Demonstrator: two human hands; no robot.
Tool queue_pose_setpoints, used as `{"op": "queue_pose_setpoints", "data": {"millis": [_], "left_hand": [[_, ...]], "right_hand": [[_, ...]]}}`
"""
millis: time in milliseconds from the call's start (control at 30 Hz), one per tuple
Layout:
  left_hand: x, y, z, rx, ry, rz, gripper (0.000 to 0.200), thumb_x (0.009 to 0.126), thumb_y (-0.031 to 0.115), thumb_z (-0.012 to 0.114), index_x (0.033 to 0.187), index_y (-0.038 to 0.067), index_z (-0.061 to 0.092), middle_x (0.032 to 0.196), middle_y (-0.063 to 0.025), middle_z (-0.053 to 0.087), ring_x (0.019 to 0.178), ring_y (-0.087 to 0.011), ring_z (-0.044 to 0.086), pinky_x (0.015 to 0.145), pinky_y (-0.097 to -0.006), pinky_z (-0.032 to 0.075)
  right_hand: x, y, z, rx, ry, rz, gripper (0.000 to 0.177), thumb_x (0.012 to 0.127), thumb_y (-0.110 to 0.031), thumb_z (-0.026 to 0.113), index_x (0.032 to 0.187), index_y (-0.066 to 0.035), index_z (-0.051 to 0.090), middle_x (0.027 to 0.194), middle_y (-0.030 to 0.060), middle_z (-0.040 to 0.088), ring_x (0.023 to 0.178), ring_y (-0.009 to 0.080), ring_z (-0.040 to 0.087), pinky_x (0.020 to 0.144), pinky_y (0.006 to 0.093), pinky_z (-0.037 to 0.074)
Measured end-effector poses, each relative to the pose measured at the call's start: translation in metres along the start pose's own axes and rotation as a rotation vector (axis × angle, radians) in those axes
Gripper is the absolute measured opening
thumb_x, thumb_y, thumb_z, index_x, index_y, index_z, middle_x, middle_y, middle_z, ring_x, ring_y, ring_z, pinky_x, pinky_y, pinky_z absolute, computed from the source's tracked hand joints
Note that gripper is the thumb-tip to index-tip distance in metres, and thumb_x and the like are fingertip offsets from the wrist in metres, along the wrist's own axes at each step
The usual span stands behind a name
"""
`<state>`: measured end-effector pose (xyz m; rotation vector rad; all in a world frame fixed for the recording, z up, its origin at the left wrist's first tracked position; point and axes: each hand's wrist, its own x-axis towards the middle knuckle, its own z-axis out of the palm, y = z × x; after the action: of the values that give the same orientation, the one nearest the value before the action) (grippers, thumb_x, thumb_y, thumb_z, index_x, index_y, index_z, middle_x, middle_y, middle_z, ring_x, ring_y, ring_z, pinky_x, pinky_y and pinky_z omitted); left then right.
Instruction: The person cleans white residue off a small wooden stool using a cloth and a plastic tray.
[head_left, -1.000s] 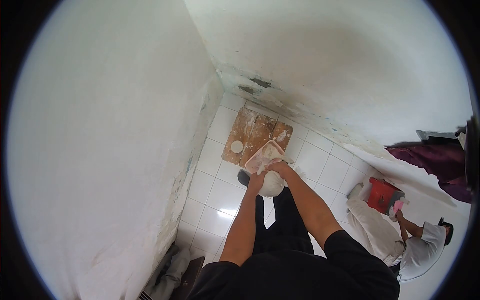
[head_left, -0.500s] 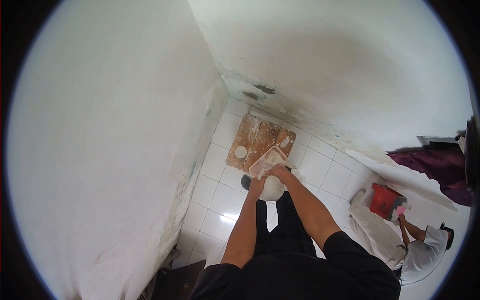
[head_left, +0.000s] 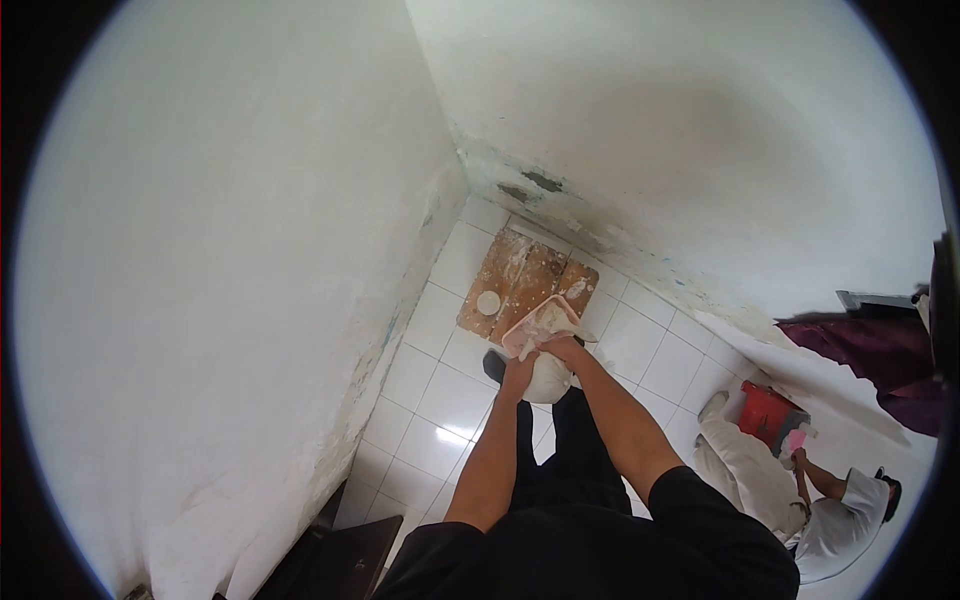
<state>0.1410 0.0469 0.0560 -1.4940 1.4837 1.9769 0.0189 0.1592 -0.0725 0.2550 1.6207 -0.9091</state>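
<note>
A bulging white plastic bag (head_left: 549, 382) is between my hands, its loose top spread forward over a shallow pink tray (head_left: 516, 331). My left hand (head_left: 519, 371) is closed on the near left side of the bag's neck. On the right, my right hand (head_left: 563, 348) grips the same bag. Pale powder or paste shows in the tray, partly covered by the plastic. Beneath the tray is a brown wooden board (head_left: 530, 270), stained with white splashes. A round white disc (head_left: 488, 303) lies on its left part.
White floor tiles (head_left: 440, 390) surround the board. Bare, peeling walls (head_left: 545, 182) meet in a corner ahead. At right, a bent-over person (head_left: 835, 525) holds something pink beside a red bin (head_left: 768, 412). Dark furniture (head_left: 335, 560) stands at lower left; purple cloth (head_left: 870, 350) hangs right.
The view has shifted slightly, moving the board and tray a little right in the picture. Both hands keep their hold on the bag. The other person has shifted slightly at the bin.
</note>
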Motion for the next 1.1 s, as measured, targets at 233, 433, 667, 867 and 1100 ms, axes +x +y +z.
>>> {"op": "queue_pose_setpoints", "data": {"millis": [233,433,667,867,1100], "left_hand": [[0.007,-0.009,0.008,0.032,0.024,0.084,0.049,0.095,0.036,0.064,0.123,-0.004,0.067,0.114,-0.0253,0.071,0.108,-0.0347,0.068,0.092,-0.0405,0.050],[0.015,-0.021,0.015,0.000,0.043,0.125,0.047,0.095,0.036,0.063,0.119,-0.004,0.069,0.108,-0.0241,0.073,0.104,-0.0341,0.070,0.090,-0.0408,0.051],[0.004,-0.008,0.015,0.042,0.039,0.102,0.045,0.095,0.035,0.062,0.116,-0.004,0.070,0.103,-0.0232,0.074,0.099,-0.0335,0.071,0.088,-0.0418,0.051],[0.012,-0.020,0.017,0.022,0.043,0.154,0.043,0.096,0.031,0.062,0.123,-0.002,0.067,0.112,-0.0222,0.072,0.107,-0.0327,0.069,0.093,-0.0406,0.050],[0.019,-0.026,0.015,0.030,0.045,0.165,0.043,0.096,0.029,0.062,0.126,-0.002,0.066,0.116,-0.0238,0.071,0.111,-0.0350,0.068,0.095,-0.0410,0.049]], "right_hand": [[-0.037,-0.024,-0.006,0.015,-0.027,-0.070,0.056,0.079,-0.027,0.087,0.113,0.008,0.061,0.100,0.0150,0.072,0.085,0.0215,0.070,0.073,0.0355,0.058],[-0.053,-0.035,-0.011,-0.086,-0.019,-0.125,0.047,0.083,-0.031,0.083,0.106,0.005,0.067,0.100,0.0147,0.073,0.083,0.0194,0.070,0.072,0.0335,0.057],[-0.046,-0.031,-0.014,-0.347,-0.014,-0.151,0.049,0.089,-0.046,0.072,0.108,-0.001,0.072,0.111,0.0117,0.073,0.100,0.0232,0.070,0.085,0.0334,0.055],[-0.023,-0.007,-0.017,-0.506,-0.026,-0.358,0.050,0.091,-0.050,0.068,0.108,-0.004,0.074,0.112,0.0103,0.073,0.109,0.0228,0.066,0.095,0.0313,0.051],[-0.051,-0.036,-0.009,-0.401,-0.010,-0.105,0.049,0.099,-0.052,0.055,0.109,-0.008,0.075,0.115,0.0077,0.073,0.116,0.0266,0.060,0.103,0.0317,0.044]]}}
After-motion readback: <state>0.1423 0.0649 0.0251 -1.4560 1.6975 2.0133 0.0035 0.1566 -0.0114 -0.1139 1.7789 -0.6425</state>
